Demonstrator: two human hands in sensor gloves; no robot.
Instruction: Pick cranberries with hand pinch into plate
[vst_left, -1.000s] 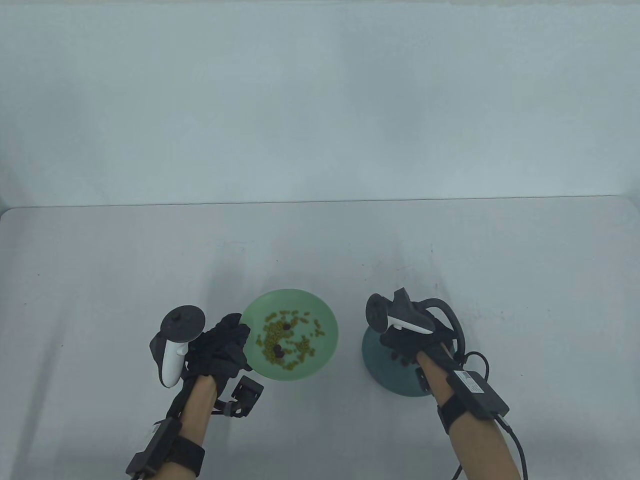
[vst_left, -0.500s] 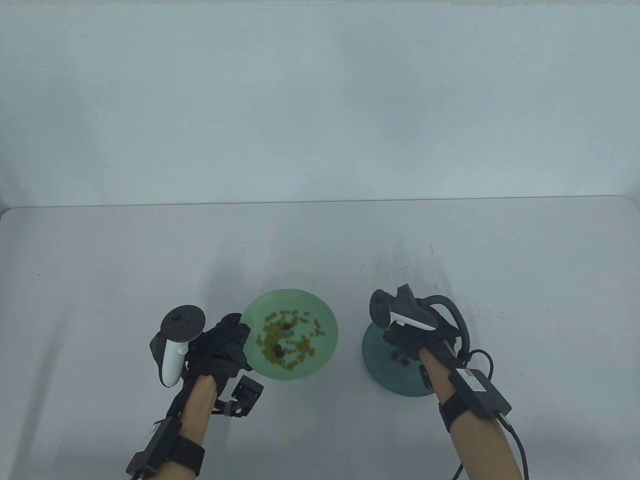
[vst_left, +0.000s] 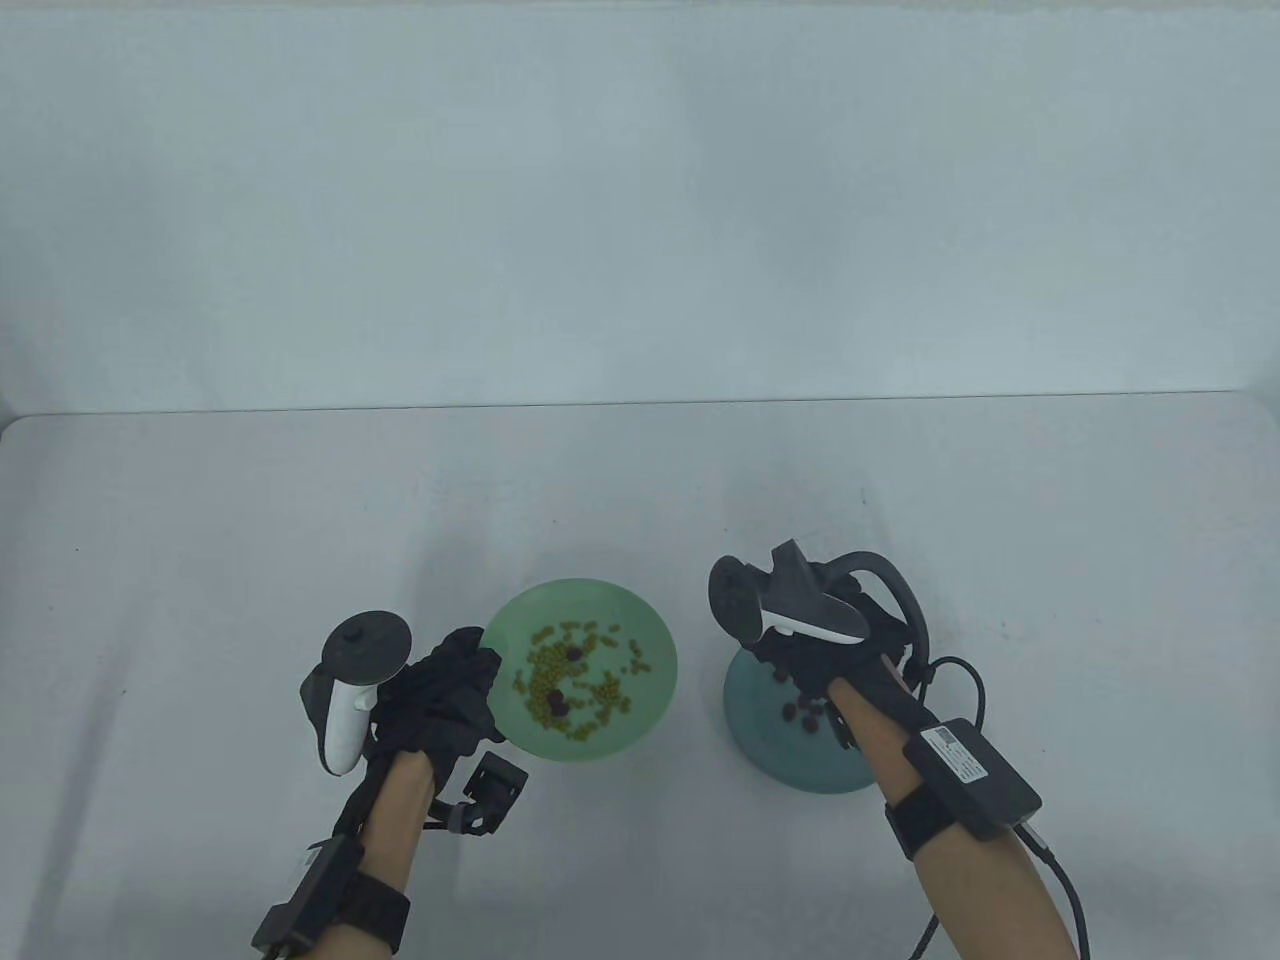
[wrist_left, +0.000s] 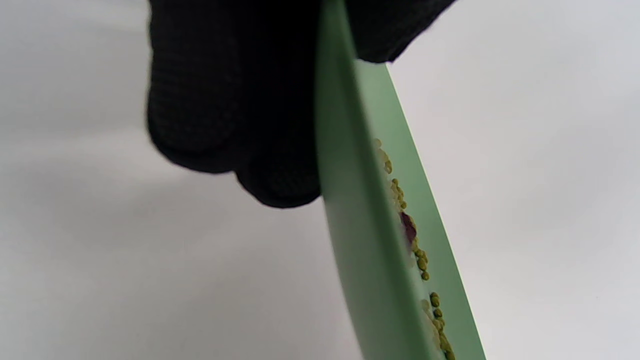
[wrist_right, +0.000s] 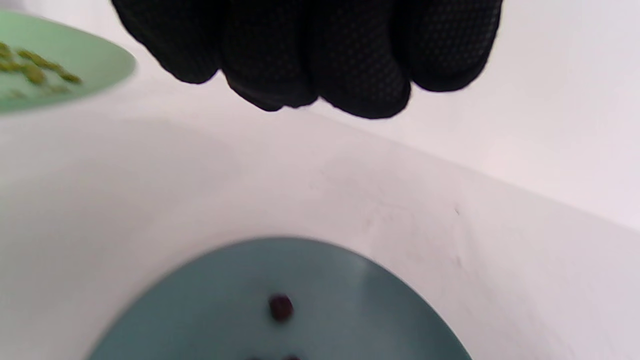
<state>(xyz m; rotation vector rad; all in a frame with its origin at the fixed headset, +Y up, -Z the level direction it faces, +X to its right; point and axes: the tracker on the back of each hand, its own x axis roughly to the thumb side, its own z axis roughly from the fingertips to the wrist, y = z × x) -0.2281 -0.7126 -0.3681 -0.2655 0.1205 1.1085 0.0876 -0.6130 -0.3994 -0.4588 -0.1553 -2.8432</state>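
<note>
Left hand (vst_left: 440, 695) at the left rim of the light green plate (vst_left: 650, 700), gripping it: thumb above the rim and fingers (wrist_left: 225, 125) below it in the left wrist view, the plate seen there edge-on and tilted. Right hand (vst_left: 810, 670) above the dark teal plate (vst_left: 760, 740), not touching it, fingers (wrist_right: 320, 60) curled together and hanging down in the right wrist view; cannot tell if anything is pinched between them. Cranberries in two places. On the teal plate, several dark red cranberries (vst_left: 797, 712) near the middle, partly hidden under the right hand in the table view; one cranberry (wrist_right: 280, 307) clearly visible in the right wrist view, with more at the bottom edge. On the green plate, two dark cranberries (vst_left: 575, 652) lying among many small yellow-green pieces (vst_left: 545, 680), one toward the far side and one toward the near side. Both plates near the front of the grey table (vst_left: 200, 560), side by side, green on the left, teal on the right, apart from each other. White tracker (vst_left: 345, 690) on the back of the left hand, dark tracker (vst_left: 800, 610) on the right hand. Black box with a cable (vst_left: 975, 765) strapped on the right forearm.
</note>
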